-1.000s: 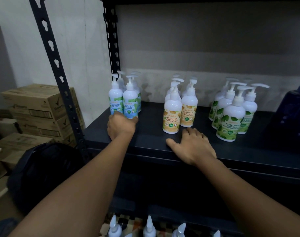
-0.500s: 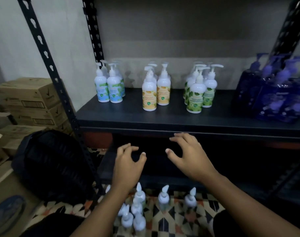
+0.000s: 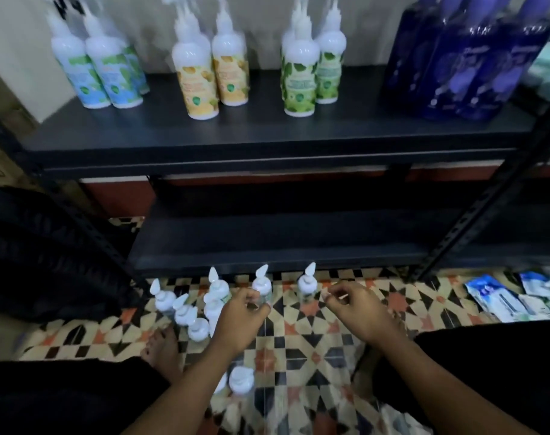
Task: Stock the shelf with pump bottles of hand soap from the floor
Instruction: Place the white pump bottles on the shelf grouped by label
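White pump bottles of hand soap (image 3: 186,309) stood upright in a loose cluster on the patterned floor (image 3: 298,340) before the black shelf (image 3: 267,136), where blue-labelled bottles (image 3: 104,73), yellow-labelled bottles (image 3: 211,80) and green-labelled bottles (image 3: 308,76) stood in three small groups.

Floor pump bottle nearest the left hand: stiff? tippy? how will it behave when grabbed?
The pump bottle by the left hand stands upright and slim, pump on top: a sideways nudge probably tips it. Smooth plastic body: likely rigid, maybe slippery.
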